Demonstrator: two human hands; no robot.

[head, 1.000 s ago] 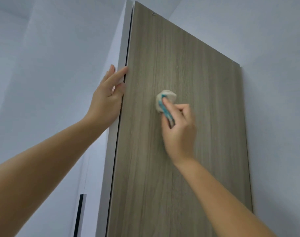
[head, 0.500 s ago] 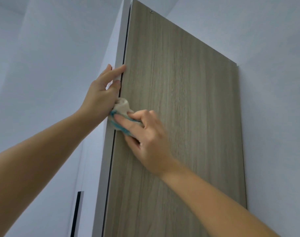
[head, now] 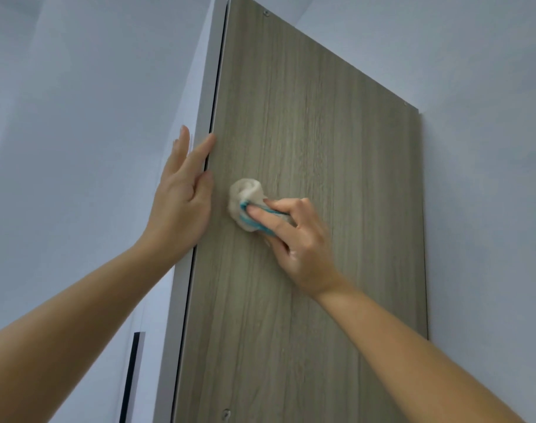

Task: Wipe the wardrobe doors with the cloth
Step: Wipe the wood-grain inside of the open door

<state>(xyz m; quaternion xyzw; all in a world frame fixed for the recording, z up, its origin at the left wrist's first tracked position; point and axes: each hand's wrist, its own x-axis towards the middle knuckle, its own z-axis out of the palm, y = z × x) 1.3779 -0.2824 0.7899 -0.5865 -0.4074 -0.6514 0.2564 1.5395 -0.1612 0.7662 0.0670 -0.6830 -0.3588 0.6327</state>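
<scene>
While the left hand (head: pixel 181 206) lies flat with its fingers straight along the left edge of the tall grey-brown wood-grain wardrobe door (head: pixel 321 141), it seems to brace the panel so that it does not swing or rattle under pressure. Its fingertips reach over the seam onto the pale grey frame strip (head: pixel 207 87) beside the door. The right hand (head: pixel 303 248) has its fingers curled round a bunched cream cloth with a teal trim (head: pixel 245 195), the forefinger stretched over it, and presses the wad against the door face at about mid-height of the visible panel. Bunching the cloth likely gives a firm pad to rub with.

Half a second ago the cloth was at the door's left edge, touching the left hand; now it sits a little to the right, apart from that hand, so the stroke is heading back across the panel. The left hand has kept its place. The right hand is slightly blurred, which suggests motion.
</scene>
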